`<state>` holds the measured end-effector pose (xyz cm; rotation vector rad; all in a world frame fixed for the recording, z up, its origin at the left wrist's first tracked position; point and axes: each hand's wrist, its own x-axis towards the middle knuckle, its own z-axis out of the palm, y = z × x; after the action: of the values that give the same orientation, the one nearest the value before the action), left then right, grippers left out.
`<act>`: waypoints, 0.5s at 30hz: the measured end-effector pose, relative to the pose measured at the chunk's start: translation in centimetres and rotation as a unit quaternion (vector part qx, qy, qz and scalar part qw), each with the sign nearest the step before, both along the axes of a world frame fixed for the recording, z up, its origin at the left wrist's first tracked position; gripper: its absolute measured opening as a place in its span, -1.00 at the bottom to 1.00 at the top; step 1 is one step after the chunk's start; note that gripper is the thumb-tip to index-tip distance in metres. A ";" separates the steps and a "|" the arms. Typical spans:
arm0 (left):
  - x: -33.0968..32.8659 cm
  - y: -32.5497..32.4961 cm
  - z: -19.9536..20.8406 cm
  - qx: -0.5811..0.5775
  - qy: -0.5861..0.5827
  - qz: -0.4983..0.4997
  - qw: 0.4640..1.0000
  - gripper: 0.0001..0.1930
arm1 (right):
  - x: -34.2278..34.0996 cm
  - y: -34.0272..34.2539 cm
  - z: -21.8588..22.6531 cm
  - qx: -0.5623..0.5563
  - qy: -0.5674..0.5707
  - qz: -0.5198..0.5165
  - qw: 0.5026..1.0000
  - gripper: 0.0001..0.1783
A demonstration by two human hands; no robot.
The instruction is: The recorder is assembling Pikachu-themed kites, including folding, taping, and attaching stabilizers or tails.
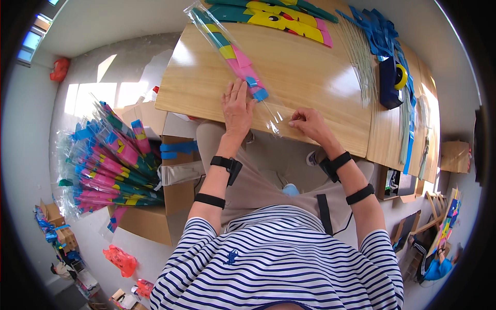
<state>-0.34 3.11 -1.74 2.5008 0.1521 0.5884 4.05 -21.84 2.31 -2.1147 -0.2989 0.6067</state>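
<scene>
A rolled-up kite of green, yellow and pink fabric lies slantwise on the table inside a long clear plastic sleeve. Blue bands wrap its near end, and a thin stick pokes out there. My left hand rests on the sleeve beside the blue bands, fingers stretched out flat. My right hand is at the table's front edge, close to the sleeve's near end. Its thumb and forefinger are pinched together; whether they hold the clear film cannot be made out.
Flat kite pieces lie at the table's far side. Thin sticks, blue ribbons and a tape dispenser are on the right. A cardboard box full of sleeved kites stands at my left. Another person is at far right.
</scene>
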 end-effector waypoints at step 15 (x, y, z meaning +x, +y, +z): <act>1.0 -0.5 -0.9 0.031 0.037 -0.014 0.999 -0.37 | 0.9 -3.3 -0.1 -0.023 0.017 -0.102 0.994 -0.82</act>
<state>0.68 2.64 -2.69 2.5813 0.1291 0.4968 4.92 -25.16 2.16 -2.1433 -0.0495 0.5319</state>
